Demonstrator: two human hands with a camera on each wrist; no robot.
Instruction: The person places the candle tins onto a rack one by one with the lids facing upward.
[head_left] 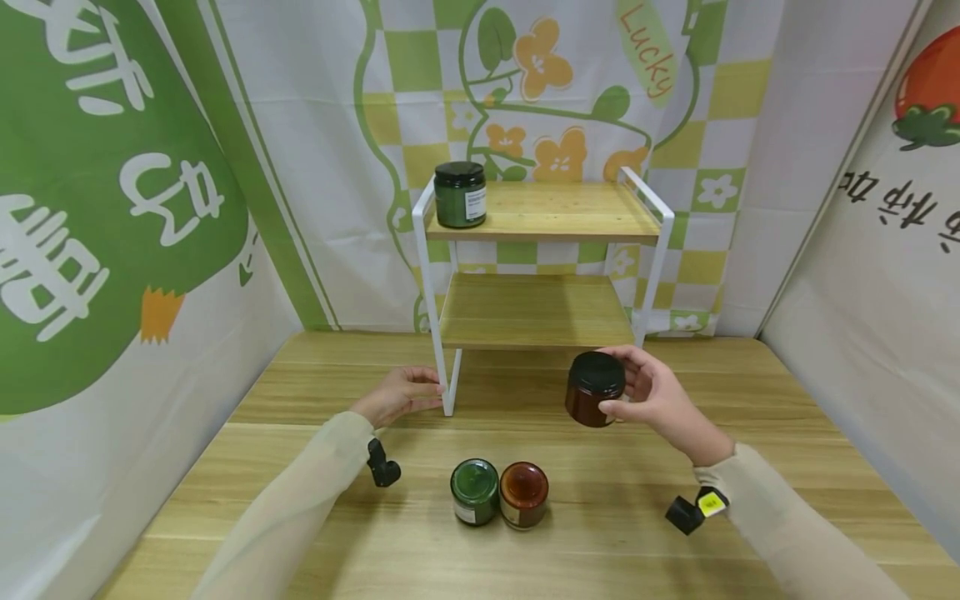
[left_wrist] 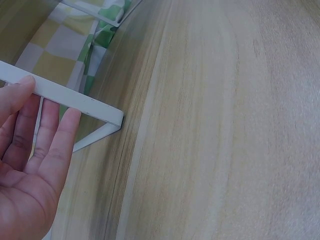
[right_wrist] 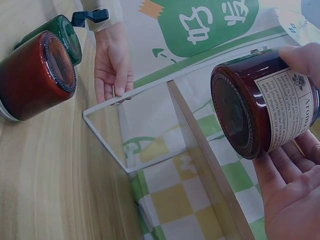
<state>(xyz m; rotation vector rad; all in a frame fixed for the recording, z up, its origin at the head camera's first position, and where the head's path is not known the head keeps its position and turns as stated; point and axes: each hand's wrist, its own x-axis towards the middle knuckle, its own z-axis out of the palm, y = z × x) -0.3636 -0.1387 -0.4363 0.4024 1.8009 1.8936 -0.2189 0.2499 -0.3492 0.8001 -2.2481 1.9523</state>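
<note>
My right hand point(head_left: 663, 408) grips a brown glass jar point(head_left: 587, 405) with a black lid, holding it upright in the air before the right side of a two-board shelf rack. Its printed paper label point(right_wrist: 287, 105) shows in the right wrist view. With thumb and fingers, my left hand point(head_left: 401, 393) pinches the rack's white front left leg point(left_wrist: 85, 104) near its foot. A green jar point(head_left: 475, 492) and an amber jar point(head_left: 524, 494) stand side by side on the table, glass bases up. Another green jar point(head_left: 461, 196), black-lidded, stands at the top board's left end.
The rack's top board point(head_left: 555, 208) and lower board point(head_left: 536, 308) are wooden, joined by white frames. Under it lies the wood-grain table point(head_left: 600, 542). Printed cloth point(head_left: 315, 167) hangs behind and at both sides. A black wrist mount point(head_left: 384, 464) sits on the left sleeve.
</note>
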